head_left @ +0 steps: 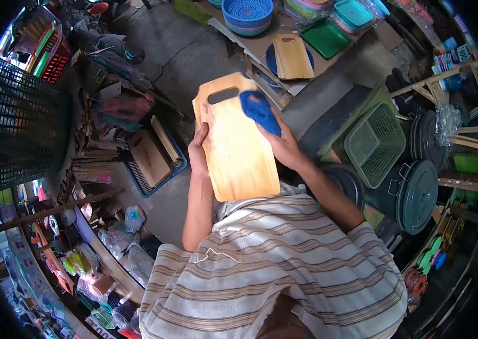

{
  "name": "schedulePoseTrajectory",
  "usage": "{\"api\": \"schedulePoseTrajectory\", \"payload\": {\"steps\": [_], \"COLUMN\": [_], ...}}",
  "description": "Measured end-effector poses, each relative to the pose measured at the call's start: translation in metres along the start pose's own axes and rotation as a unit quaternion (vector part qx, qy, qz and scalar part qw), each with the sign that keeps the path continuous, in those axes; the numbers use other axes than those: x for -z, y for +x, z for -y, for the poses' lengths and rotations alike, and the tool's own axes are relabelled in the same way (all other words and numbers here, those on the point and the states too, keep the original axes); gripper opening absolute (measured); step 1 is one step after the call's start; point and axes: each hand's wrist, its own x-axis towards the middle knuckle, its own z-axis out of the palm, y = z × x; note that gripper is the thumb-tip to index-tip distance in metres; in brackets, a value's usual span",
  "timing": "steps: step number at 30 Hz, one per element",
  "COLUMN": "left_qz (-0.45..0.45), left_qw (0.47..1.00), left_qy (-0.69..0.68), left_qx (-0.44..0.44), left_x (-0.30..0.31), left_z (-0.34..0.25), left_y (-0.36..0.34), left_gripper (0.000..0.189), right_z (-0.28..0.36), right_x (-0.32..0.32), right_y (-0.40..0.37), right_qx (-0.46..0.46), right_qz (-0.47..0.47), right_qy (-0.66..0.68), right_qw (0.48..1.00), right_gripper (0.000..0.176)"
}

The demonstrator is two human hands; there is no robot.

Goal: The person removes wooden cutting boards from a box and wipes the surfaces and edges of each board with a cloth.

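A light wooden cutting board [238, 152] with an oval handle slot is held up before my body, its slotted end pointing away from me. My left hand [198, 151] grips the board's left edge. Against the board's upper right corner, my right hand [284, 146] presses a crumpled blue cloth [260, 112]; part of that hand is hidden behind the cloth and the board. Farther off, another stack of wooden boards [293, 57] rests on a blue basin [271, 61] on the low table.
Blue basket stack [247, 16] and green tray [325, 39] stand on the low table [298, 86]. A blue-rimmed crate [147, 194] holding boards lies on the floor at left. At right are a green basket [376, 145] and a lidded dark bin [420, 196].
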Motion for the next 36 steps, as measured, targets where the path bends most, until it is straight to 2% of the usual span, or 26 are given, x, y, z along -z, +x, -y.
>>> {"api": "schedulePoseTrajectory", "payload": {"steps": [2,4,5,6,7,8,10,12,14,16,17,19,20,21,23,24,26,27,28,30,31,32,33,34,35,36], "left_qz": [-0.013,-0.025,-0.046,-0.068,-0.091,-0.091,-0.161,-0.156,-0.187,-0.166,-0.137,-0.078,-0.078,-0.073,-0.085,-0.073,-0.073,-0.025,0.020,0.080,0.073,0.052,0.042,0.032,0.036,0.037], "left_qw": [0.999,0.997,0.994,0.989,0.983,0.983,0.963,0.964,0.964,0.969,0.967,0.955,0.955,0.937,0.887,0.880,0.865,0.886,0.841,0.829,0.878,0.887,0.869,0.850,0.861,0.853], "left_qy": [-0.034,-0.068,-0.072,-0.076,-0.057,-0.058,-0.085,-0.084,-0.009,-0.054,-0.001,0.078,0.078,0.151,0.279,0.314,0.421,0.390,0.420,0.448,0.401,0.378,0.411,0.444,0.444,0.438], "left_qx": [-0.009,-0.017,-0.061,-0.105,-0.149,-0.149,-0.201,-0.196,-0.188,-0.175,-0.217,-0.276,-0.274,-0.307,-0.358,-0.350,-0.265,-0.249,-0.341,-0.324,-0.250,-0.262,-0.273,-0.282,-0.246,-0.282], "left_x": [0.003,0.014,0.023,0.025,0.026,0.027,0.028,0.018,0.012,0.010,0.015,0.018,0.019,0.018,0.014,0.008,-0.009,0.000,-0.003,0.007,0.011,-0.016,-0.019,-0.016,-0.014,-0.013], "left_z": [-0.007,-0.012,-0.013,-0.012,-0.010,-0.007,-0.002,0.004,0.007,0.008,0.008,0.003,0.001,0.000,0.004,0.008,0.020,0.034,0.052,0.062,0.063,0.060,0.056,0.050,0.041,0.038], "left_y": [0.003,0.003,0.005,0.004,0.004,0.007,0.015,0.013,0.009,-0.001,-0.002,-0.005,-0.008,-0.009,-0.009,-0.012,-0.030,-0.025,-0.025,-0.027,-0.029,-0.038,-0.038,-0.039,-0.042,-0.040], "left_gripper": [0.051,0.050,0.049,0.049,0.053,0.053,0.050,0.049,0.048,0.047,0.047,0.050,0.050,0.051,0.048,0.042,0.043,0.042,0.041,0.043,0.046,0.046,0.046,0.046,0.047,0.046], "right_z": [0.000,0.006,0.026,0.028,0.029,0.030,0.018,0.021,0.025,0.015,0.013,-0.004,-0.008,0.000,0.013,0.020,0.039,0.043,0.053,0.062,0.062,0.061,0.061,0.060,0.060,0.061], "right_x": [-0.004,-0.005,-0.008,-0.011,-0.015,-0.020,-0.040,-0.067,-0.068,-0.057,-0.047,-0.022,-0.008,-0.002,0.002,-0.003,-0.016,-0.028,-0.040,-0.044,-0.038,-0.030,-0.026,-0.018,-0.010,-0.001], "right_y": [-0.012,-0.026,-0.029,-0.034,-0.039,-0.045,-0.061,-0.077,-0.076,-0.061,-0.053,-0.038,-0.031,-0.024,-0.007,-0.001,0.005,0.007,0.004,0.010,0.013,0.019,0.023,0.027,0.032,0.040], "right_qx": [-0.023,-0.004,-0.027,-0.027,0.006,0.040,0.039,0.077,0.071,0.088,0.074,0.050,0.021,0.008,0.129,0.171,0.268,0.289,0.259,0.264,0.254,0.246,0.237,0.217,0.204,0.194], "right_qz": [0.026,0.074,0.084,0.084,0.074,0.064,0.112,0.128,0.100,-0.003,-0.030,-0.104,-0.130,-0.143,-0.159,-0.162,-0.112,-0.070,-0.036,-0.062,-0.060,-0.058,-0.075,-0.081,-0.114,-0.147], "right_qy": [0.007,-0.135,-0.220,-0.222,-0.268,-0.313,-0.358,-0.362,-0.385,-0.399,-0.406,-0.334,-0.286,-0.283,-0.310,-0.308,-0.408,-0.403,-0.489,-0.559,-0.543,-0.526,-0.490,-0.495,-0.477,-0.460], "right_qw": [0.999,0.988,0.972,0.971,0.961,0.947,0.926,0.920,0.915,0.913,0.910,0.935,0.949,0.948,0.928,0.922,0.866,0.866,0.832,0.784,0.798,0.812,0.835,0.838,0.847,0.854], "right_gripper": [0.055,0.055,0.061,0.061,0.071,0.081,0.091,0.099,0.097,0.093,0.087,0.074,0.072,0.072,0.068,0.067,0.063,0.066,0.070,0.071,0.071,0.072,0.074,0.072,0.063,0.054]}}
